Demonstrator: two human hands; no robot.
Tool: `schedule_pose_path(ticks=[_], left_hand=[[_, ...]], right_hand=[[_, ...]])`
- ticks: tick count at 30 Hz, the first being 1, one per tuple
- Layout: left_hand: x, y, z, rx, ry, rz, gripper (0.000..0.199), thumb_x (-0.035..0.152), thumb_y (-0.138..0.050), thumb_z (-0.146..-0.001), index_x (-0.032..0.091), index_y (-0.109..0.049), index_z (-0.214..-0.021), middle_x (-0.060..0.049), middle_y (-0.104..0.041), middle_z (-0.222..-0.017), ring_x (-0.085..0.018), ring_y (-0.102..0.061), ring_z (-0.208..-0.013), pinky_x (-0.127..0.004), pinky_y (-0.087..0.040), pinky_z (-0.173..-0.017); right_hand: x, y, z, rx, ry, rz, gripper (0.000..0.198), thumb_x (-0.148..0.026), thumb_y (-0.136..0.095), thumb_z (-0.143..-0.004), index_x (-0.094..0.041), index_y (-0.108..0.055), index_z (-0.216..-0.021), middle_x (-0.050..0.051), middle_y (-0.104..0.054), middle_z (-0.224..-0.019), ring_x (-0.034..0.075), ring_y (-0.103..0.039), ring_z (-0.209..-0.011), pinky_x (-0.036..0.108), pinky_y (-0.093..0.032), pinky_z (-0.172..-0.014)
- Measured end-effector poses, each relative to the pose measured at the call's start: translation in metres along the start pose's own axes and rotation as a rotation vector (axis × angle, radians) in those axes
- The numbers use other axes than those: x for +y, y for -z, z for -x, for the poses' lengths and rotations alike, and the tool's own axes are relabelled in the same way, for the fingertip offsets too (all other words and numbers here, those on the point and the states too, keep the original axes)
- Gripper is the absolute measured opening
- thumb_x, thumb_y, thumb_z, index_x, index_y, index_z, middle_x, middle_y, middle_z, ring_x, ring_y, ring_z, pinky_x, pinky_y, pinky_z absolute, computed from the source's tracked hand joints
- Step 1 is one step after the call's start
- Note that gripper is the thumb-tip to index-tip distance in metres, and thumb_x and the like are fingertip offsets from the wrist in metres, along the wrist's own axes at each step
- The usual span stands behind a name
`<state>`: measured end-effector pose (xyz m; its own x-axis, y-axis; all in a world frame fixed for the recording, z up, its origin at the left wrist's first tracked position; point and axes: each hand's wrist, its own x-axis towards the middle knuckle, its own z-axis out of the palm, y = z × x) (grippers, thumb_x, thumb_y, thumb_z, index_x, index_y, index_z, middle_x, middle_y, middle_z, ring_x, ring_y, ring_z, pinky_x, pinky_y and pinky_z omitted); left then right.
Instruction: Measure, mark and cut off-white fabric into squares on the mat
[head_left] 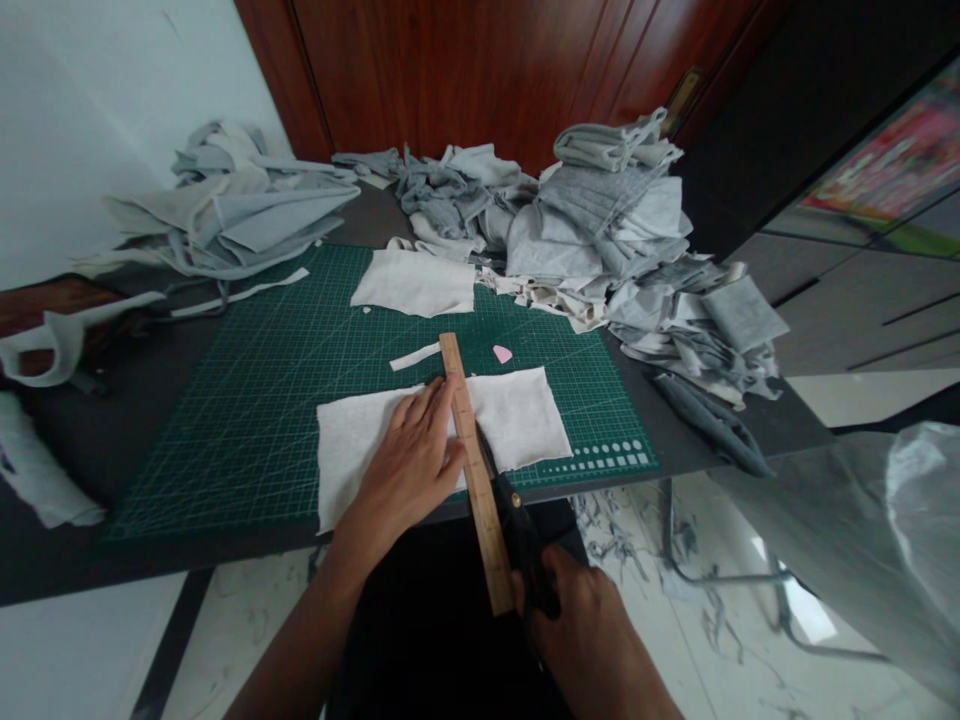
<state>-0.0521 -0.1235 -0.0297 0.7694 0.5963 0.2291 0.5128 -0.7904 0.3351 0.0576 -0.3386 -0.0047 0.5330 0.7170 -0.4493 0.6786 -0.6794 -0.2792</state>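
Observation:
A wooden ruler (474, 470) lies slantwise across a pale cloth piece (521, 415) and sticks out past the table's front edge. With fingers extended, my left hand (416, 450) presses the ruler onto the cloth, its index finger and thumb against the wood. Black-handled scissors (521, 530) are in my right hand (581, 610), fingers wrapped around the handles. Their blades run along the ruler's right side at the cloth; how far they are apart I cannot tell. A narrow cloth strip (415, 356) and a pink chalk piece (502, 354) lie just beyond.
A green cutting mat (247, 400) covers much of the dark table (795, 425). Another pale cloth piece (416, 283) lies farther back. Grey cloth heaps stand at back left (247, 215) and back right (600, 220). Scraps litter the floor (645, 570); clear plastic (847, 530) hangs at right.

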Motion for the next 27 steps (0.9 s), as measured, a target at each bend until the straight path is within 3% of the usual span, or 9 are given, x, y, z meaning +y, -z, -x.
schedule_pose_path(ticks=[4,10,14,22,27], left_hand=[[0.002,0.001,0.001,-0.014,0.017,-0.025,0.070,0.024,-0.045,-0.101,0.003,-0.021,-0.164,-0.024,-0.039,-0.168,-0.033,-0.035,-0.158,-0.053,-0.028,-0.129],[0.003,-0.001,0.006,0.020,0.016,-0.037,0.071,0.027,-0.046,-0.102,0.008,-0.019,-0.165,-0.023,-0.040,-0.167,-0.034,-0.036,-0.158,-0.056,-0.030,-0.128],[0.002,-0.001,0.007,0.031,0.017,-0.028,0.072,0.027,-0.045,-0.102,0.010,-0.017,-0.166,-0.022,-0.040,-0.167,-0.034,-0.036,-0.157,-0.056,-0.031,-0.127],[0.002,-0.001,0.007,0.039,0.005,-0.044,0.071,0.026,-0.045,-0.102,0.008,-0.018,-0.165,-0.023,-0.041,-0.167,-0.035,-0.037,-0.156,-0.055,-0.031,-0.127],[0.001,-0.002,0.005,0.028,0.000,-0.042,0.072,0.028,-0.044,-0.103,0.006,-0.016,-0.166,-0.024,-0.041,-0.166,-0.035,-0.037,-0.156,-0.055,-0.032,-0.127]], right_hand=[[0.002,0.003,-0.002,-0.006,0.011,-0.068,0.007,-0.019,-0.066,-0.095,-0.018,-0.070,-0.090,0.010,-0.079,-0.083,0.025,-0.076,-0.079,0.029,-0.040,-0.064],[0.016,0.009,-0.009,-0.089,0.049,-0.347,0.020,-0.029,-0.065,-0.092,-0.018,-0.063,-0.075,0.003,-0.068,-0.068,0.015,-0.060,-0.061,0.024,-0.035,-0.055],[0.030,0.012,-0.013,-0.205,0.098,-0.421,0.022,-0.033,-0.066,-0.089,-0.017,-0.061,-0.075,-0.001,-0.062,-0.062,0.011,-0.052,-0.056,0.023,-0.031,-0.052],[0.032,0.033,-0.010,-0.199,0.117,-0.263,0.024,-0.036,-0.066,-0.089,-0.019,-0.059,-0.074,0.000,-0.061,-0.064,0.013,-0.054,-0.059,0.026,-0.029,-0.054],[0.021,0.047,-0.003,-0.142,0.073,-0.202,0.024,-0.039,-0.064,-0.090,-0.020,-0.065,-0.075,0.004,-0.069,-0.071,0.018,-0.063,-0.067,0.028,-0.037,-0.060]])
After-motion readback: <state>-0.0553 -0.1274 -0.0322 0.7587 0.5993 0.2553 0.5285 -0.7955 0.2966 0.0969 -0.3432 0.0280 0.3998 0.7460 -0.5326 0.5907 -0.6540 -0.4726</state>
